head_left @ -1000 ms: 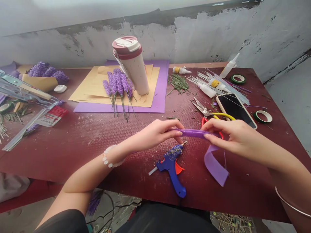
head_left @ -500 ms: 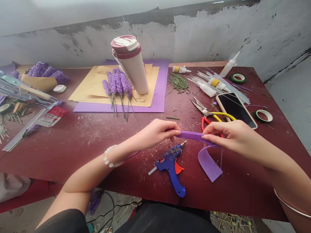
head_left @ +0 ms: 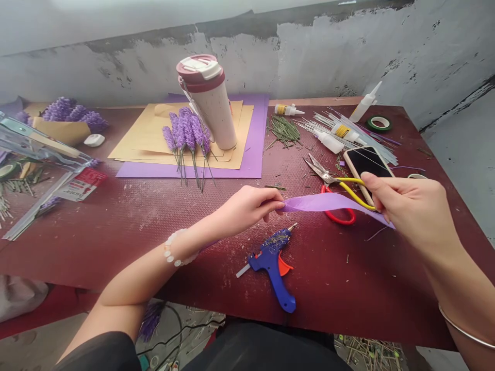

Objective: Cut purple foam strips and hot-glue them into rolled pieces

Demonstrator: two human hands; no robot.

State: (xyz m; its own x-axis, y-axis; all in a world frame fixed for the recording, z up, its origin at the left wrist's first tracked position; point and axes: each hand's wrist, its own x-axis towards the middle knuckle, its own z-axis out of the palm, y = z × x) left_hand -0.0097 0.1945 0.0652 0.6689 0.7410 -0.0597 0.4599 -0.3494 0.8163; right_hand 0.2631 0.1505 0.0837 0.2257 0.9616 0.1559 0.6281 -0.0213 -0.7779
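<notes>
A blue glue gun (head_left: 273,265) with an orange trigger lies on a dark red table (head_left: 154,221), near the edge closest to the wearer, its nozzle pointing away and slightly right. Just beyond the glue gun and to its left is the left hand (head_left: 253,206), a beaded bracelet (head_left: 178,250) at its wrist. Its thumb and fingertips are pinched together on one end of a purple ribbon (head_left: 327,202). The ribbon stretches in a loose, slightly twisted band past the far right of the glue gun to the right hand (head_left: 415,211), whose fingers are curled in with the thumb pressed over them; their contact with the ribbon is hidden, so whether they grip it cannot be told.

Further beyond the glue gun, to its right, scissors (head_left: 328,178) with one yellow and one red handle lie partly beneath the ribbon's path. Past them on the same side is a phone (head_left: 367,161), partly covered by the right hand. Beyond the glue gun and left of it, purple lavender stems (head_left: 187,131) lie on tan paper (head_left: 135,134) beside an upright tumbler (head_left: 216,113). Well beyond the glue gun sits a heap of cut green stems (head_left: 285,130); farthest, to its right, stands a white nozzle bottle (head_left: 362,105).
</notes>
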